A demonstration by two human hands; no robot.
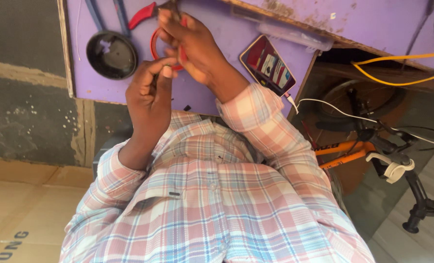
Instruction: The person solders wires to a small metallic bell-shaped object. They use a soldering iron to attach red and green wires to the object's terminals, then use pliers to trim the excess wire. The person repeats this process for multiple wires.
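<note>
Over the purple bench (207, 92), both hands meet at a red ring (154, 46). Left hand (151, 90) curled, thumb and forefinger pinching the ring's lower edge. Right hand (195, 48) closed around its right side, fingers bent over the rim. Ring held just above the bench surface, beside a black round dish (112, 54). Red-handled pliers (144, 14) lie near the top edge. Phone (268, 65) rests to the right, white cable (334, 109) attached. Orange bicycle (353, 151) under the bench.

Glossy red plastic ring (154, 46), matt purple painted board (207, 92), soft checked cloth shirt (217, 195).
</note>
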